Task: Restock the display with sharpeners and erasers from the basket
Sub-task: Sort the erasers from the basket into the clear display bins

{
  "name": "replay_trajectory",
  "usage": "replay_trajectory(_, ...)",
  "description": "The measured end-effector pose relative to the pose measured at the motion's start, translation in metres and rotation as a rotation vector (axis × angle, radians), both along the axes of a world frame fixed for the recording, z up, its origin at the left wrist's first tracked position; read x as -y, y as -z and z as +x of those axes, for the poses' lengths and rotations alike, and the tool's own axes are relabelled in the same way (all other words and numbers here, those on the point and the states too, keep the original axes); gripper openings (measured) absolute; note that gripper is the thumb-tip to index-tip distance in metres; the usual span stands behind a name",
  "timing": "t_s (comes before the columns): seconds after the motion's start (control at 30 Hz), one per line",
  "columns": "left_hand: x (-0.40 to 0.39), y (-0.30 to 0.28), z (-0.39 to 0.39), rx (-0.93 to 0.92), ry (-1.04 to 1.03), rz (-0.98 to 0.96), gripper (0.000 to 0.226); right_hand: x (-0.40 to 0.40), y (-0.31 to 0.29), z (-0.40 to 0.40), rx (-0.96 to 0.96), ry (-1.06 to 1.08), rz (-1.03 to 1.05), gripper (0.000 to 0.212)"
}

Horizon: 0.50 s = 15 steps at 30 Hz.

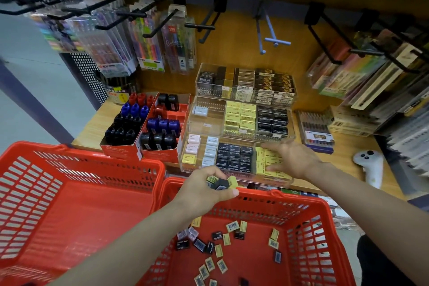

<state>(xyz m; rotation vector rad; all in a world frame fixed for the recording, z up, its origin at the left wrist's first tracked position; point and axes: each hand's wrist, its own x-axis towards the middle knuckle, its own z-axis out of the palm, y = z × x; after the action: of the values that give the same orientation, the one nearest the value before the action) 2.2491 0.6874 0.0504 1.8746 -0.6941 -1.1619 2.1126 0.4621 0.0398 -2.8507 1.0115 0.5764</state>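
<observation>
From the head camera, the landmark is the clear tiered display case (241, 123) standing on the wooden shelf (348, 160). Its lowest tier, nearest the person, holds rows of white, black and yellow erasers. The right hand (294, 158) lies spread over the yellow erasers (267, 162) at the right end of that tier, fingers apart and flat, fingertips touching the packs; nothing is clamped in it. The left hand (209, 188) hovers just in front of the case's lower edge, fingers curled tightly around a small bunch of erasers (221, 183), black and yellow ones showing between thumb and fingers.

Left of the case, touching its side, stand two red cardboard trays of sharpeners (144, 123), in black, blue and red, set in rows.

Below the case, in front of the shelf, sit two red baskets. The right basket (313, 227) lies under the left forearm and holds loose erasers (220, 246) scattered over its floor, yellow, black and a few pale ones, well apart from one another. The left basket (69, 204) touches the right one along its side.

Right of the case, a white handheld controller (371, 167) rests on the shelf, near the right wrist
</observation>
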Motion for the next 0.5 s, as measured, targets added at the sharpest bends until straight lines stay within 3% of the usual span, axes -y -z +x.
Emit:
replay_trajectory(0.07, 0.001, -0.005, 0.000, 0.075, 0.042, -0.013, 0.027, -0.004, -0.004, -0.003, 0.010, 0.013, 0.029, 0.082)
replay_trajectory(0.13, 0.002, -0.011, -0.001, 0.204, 0.098, -0.036, 0.028, -0.013, -0.013, -0.010, 0.141, 0.048, 0.109, 0.076)
replay_trajectory(0.2, 0.003, -0.021, -0.004, 0.372, 0.132, -0.072, 0.028, -0.030, -0.028, -0.017, 0.412, 0.145, 0.249, 0.049)
replay_trajectory(0.27, 0.005, -0.034, -0.008, 0.527, 0.146, -0.118, 0.029, -0.057, -0.053, -0.024, 0.637, 0.358, 0.582, 0.028)
replay_trajectory(0.33, 0.005, -0.047, -0.013, 0.648, 0.160, -0.157, 0.029, -0.089, -0.078, -0.031, 0.710, 0.479, 0.920, 0.029)
replay_trajectory(0.37, 0.005, -0.054, -0.017, 0.705, 0.171, -0.175, 0.029, -0.102, -0.086, -0.035, 0.728, 0.483, 0.993, 0.029)
replay_trajectory(0.5, -0.003, -0.063, -0.028, 0.791, 0.211, -0.247, 0.031, -0.125, -0.097, -0.046, 0.845, 0.540, 1.089, 0.021)
